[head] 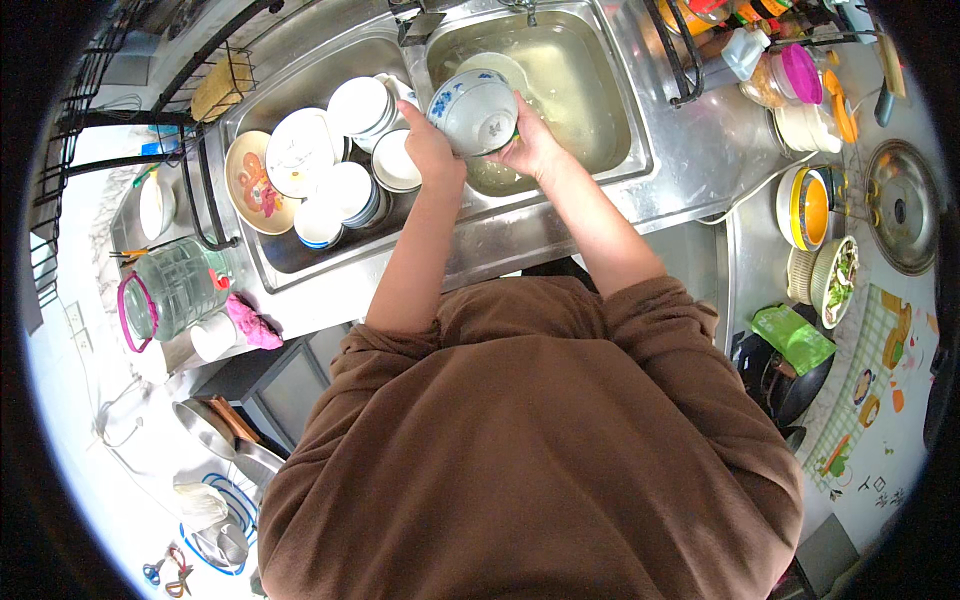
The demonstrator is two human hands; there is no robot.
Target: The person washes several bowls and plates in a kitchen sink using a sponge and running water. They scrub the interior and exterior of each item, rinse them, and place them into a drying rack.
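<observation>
A white bowl with blue floral decoration [474, 112] is tilted between my two hands, over the left side of the water-filled sink basin [596, 105]. My left hand [433, 146] grips its left rim, thumb raised. My right hand [531, 139] holds its right side, with a bit of green and yellow showing at the fingers. Behind the bowl, a pale round dish [495, 69] lies in the cloudy water. Stacked white bowls [358, 106], a white plate [300, 152] and a cream plate with a reddish pattern [255, 184] crowd the left basin.
The faucet [529, 13] is at the top. Black wire racks stand left and right of the sink. A large clear jar [180, 289] and a pink cloth [255, 322] lie at the left. Nested bowls [811, 208] and a basket of greens [838, 281] stand on the right counter.
</observation>
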